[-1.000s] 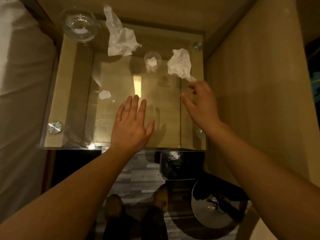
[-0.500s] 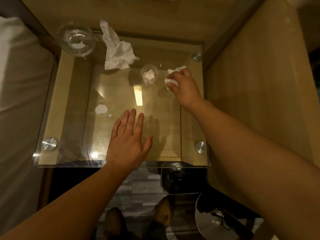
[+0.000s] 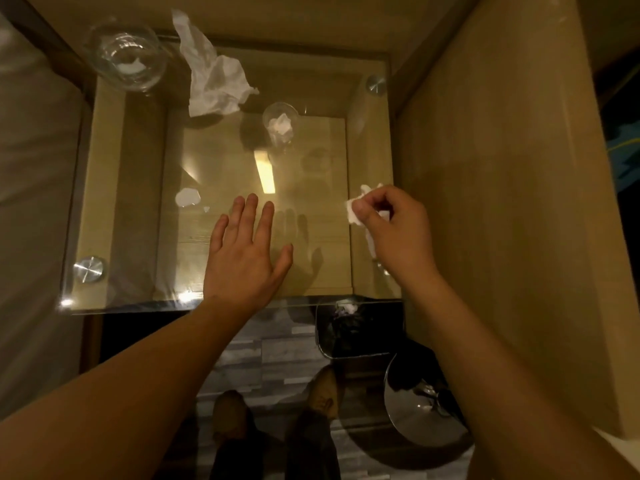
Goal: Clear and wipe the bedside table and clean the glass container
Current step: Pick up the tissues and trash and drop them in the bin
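The glass-topped bedside table (image 3: 138,188) fills the middle of the head view. My right hand (image 3: 394,230) is closed on a crumpled white tissue (image 3: 353,209) and hangs above the table's right side. My left hand (image 3: 246,258) lies flat, fingers spread, on the glass near the front edge. A large crumpled tissue (image 3: 214,77) rests at the back. At the back left corner stands a wide glass container (image 3: 126,58) with a white scrap inside. A small glass (image 3: 280,124) holding a tissue wad stands near the back middle. A small white scrap (image 3: 188,197) lies left of my left hand.
A bed with a light cover (image 3: 31,202) borders the table on the left. A wooden panel (image 3: 502,202) rises on the right. Below the front edge sit a dark bin (image 3: 356,334) and a shiny round lid (image 3: 422,407) on the grey floor.
My right hand reached to the back right, closed on the crumpled tissue there, and pulled it back toward the front right. My left hand has stayed flat on the glass.
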